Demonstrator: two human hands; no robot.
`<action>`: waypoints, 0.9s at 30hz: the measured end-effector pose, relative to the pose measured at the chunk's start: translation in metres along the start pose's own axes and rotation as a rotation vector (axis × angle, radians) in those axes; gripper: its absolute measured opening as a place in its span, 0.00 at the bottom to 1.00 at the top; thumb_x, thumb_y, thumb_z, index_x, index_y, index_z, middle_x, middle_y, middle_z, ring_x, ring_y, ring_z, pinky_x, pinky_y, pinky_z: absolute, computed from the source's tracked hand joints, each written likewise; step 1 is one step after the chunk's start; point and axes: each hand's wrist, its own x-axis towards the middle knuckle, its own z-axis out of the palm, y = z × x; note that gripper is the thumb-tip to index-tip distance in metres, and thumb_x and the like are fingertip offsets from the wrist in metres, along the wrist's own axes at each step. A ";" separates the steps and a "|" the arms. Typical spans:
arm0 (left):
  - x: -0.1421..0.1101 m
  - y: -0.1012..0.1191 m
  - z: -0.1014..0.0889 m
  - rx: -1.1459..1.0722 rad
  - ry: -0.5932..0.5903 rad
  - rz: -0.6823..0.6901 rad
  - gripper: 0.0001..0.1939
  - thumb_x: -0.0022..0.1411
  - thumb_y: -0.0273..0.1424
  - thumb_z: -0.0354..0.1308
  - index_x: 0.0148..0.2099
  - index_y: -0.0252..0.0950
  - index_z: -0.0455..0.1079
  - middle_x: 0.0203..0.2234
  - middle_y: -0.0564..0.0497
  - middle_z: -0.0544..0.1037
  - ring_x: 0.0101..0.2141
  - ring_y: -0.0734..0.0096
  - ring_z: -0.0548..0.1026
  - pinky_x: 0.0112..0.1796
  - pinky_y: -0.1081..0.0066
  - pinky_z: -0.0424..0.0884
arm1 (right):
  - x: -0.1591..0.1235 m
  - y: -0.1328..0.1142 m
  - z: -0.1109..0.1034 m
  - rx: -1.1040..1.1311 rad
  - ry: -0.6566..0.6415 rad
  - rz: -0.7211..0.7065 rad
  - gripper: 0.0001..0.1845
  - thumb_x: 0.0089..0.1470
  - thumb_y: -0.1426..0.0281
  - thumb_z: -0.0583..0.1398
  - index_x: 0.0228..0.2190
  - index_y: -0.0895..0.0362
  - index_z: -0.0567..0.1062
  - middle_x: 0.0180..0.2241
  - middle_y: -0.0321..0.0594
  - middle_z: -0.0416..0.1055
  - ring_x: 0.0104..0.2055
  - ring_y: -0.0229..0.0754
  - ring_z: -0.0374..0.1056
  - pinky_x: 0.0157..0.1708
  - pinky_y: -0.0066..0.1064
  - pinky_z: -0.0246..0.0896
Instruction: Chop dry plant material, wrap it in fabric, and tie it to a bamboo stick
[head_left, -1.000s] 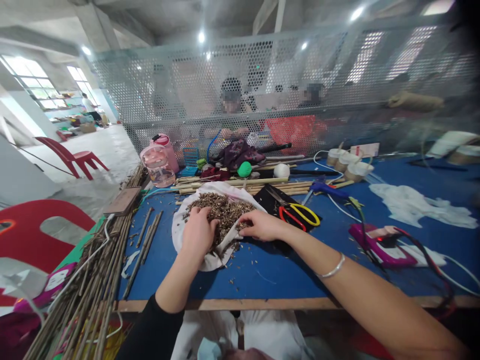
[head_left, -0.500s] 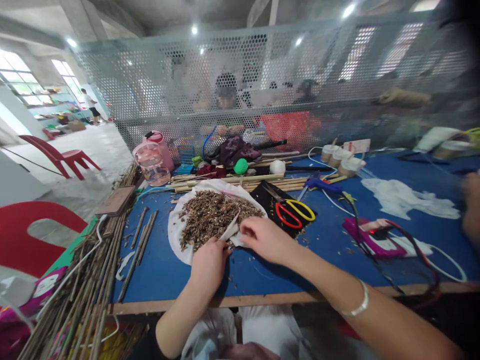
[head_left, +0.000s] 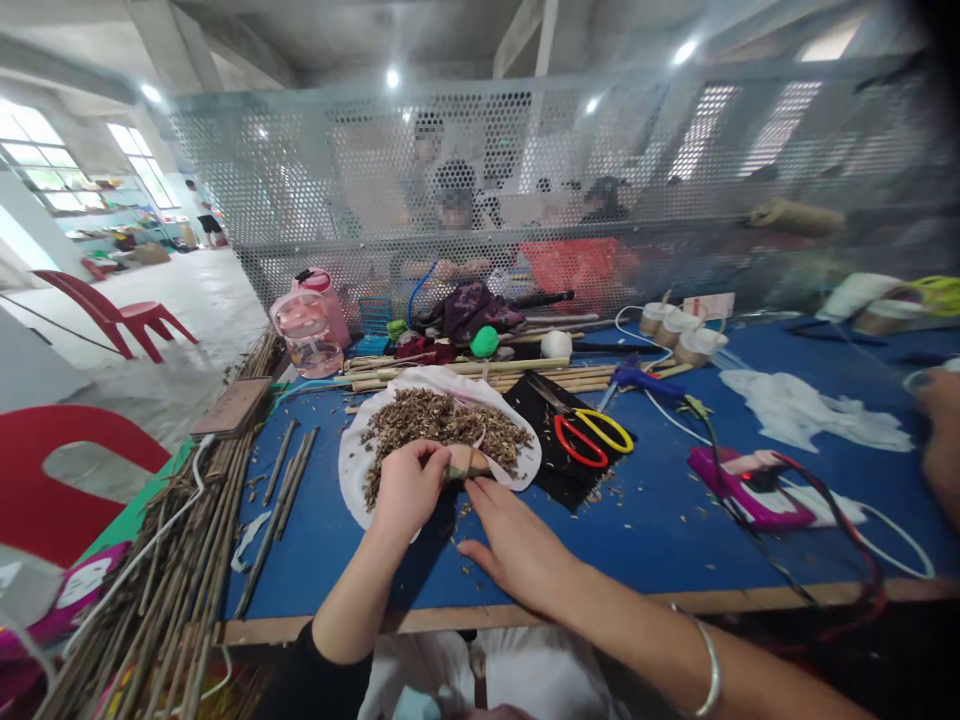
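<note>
A pile of brown dried plant bits (head_left: 416,415) lies on a white round cloth (head_left: 352,465). Over its near edge my left hand (head_left: 409,490) is closed, thumb and fingers pinching a small tan and greenish piece (head_left: 469,458); its kind cannot be made out. My right hand (head_left: 517,545) rests low beside it, fingers stretched toward the piece's near side and thumb apart. Its fingertips meet the piece. Scissors with one red and one yellow handle (head_left: 592,437) lie right of the cloth on a black sheet (head_left: 559,478).
Bamboo sticks (head_left: 592,372) and balls of yarn (head_left: 484,342) line the back. A glue gun (head_left: 649,375), a purple power strip (head_left: 739,490) and white plastic (head_left: 817,405) lie right. Plant stalks (head_left: 191,540) run along the left edge. Another person's hand (head_left: 941,430) is at far right.
The pale strip between my hands has given way to a tan piece in my left hand. My left hand has turned over the pile; my right hand has dropped lower with its fingers straightened.
</note>
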 end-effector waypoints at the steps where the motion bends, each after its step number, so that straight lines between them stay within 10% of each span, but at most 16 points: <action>1: 0.003 0.001 -0.002 0.004 -0.001 -0.002 0.12 0.60 0.35 0.53 0.31 0.34 0.74 0.18 0.54 0.73 0.22 0.73 0.68 0.27 0.74 0.61 | 0.001 -0.006 0.004 -0.004 -0.018 -0.005 0.33 0.50 0.70 0.64 0.57 0.65 0.65 0.57 0.61 0.62 0.61 0.59 0.58 0.60 0.50 0.55; 7: 0.008 0.004 -0.008 0.016 0.021 0.016 0.12 0.58 0.35 0.53 0.29 0.34 0.74 0.21 0.53 0.75 0.24 0.73 0.69 0.28 0.74 0.61 | 0.010 -0.022 0.015 -0.016 -0.102 -0.269 0.24 0.58 0.70 0.58 0.56 0.58 0.67 0.59 0.53 0.62 0.63 0.54 0.55 0.62 0.47 0.52; 16: 0.006 -0.004 -0.007 -0.034 -0.016 -0.005 0.13 0.57 0.37 0.53 0.29 0.35 0.74 0.18 0.54 0.73 0.22 0.74 0.67 0.25 0.74 0.59 | 0.001 0.039 0.000 -0.112 -0.057 -0.683 0.20 0.62 0.75 0.49 0.49 0.62 0.75 0.51 0.52 0.72 0.54 0.45 0.67 0.55 0.37 0.62; 23: 0.007 -0.009 -0.005 -0.014 -0.029 0.023 0.14 0.58 0.38 0.52 0.30 0.35 0.73 0.19 0.54 0.74 0.23 0.73 0.68 0.27 0.75 0.59 | 0.001 0.040 0.001 0.097 0.015 -0.573 0.18 0.62 0.74 0.51 0.36 0.56 0.81 0.34 0.43 0.79 0.38 0.40 0.73 0.40 0.31 0.68; 27: 0.000 -0.003 -0.009 0.018 -0.094 0.085 0.14 0.60 0.37 0.52 0.29 0.35 0.74 0.20 0.53 0.74 0.23 0.73 0.68 0.27 0.75 0.60 | 0.012 0.040 -0.020 0.480 0.065 -0.095 0.08 0.53 0.73 0.60 0.31 0.57 0.82 0.32 0.40 0.80 0.35 0.40 0.75 0.39 0.30 0.68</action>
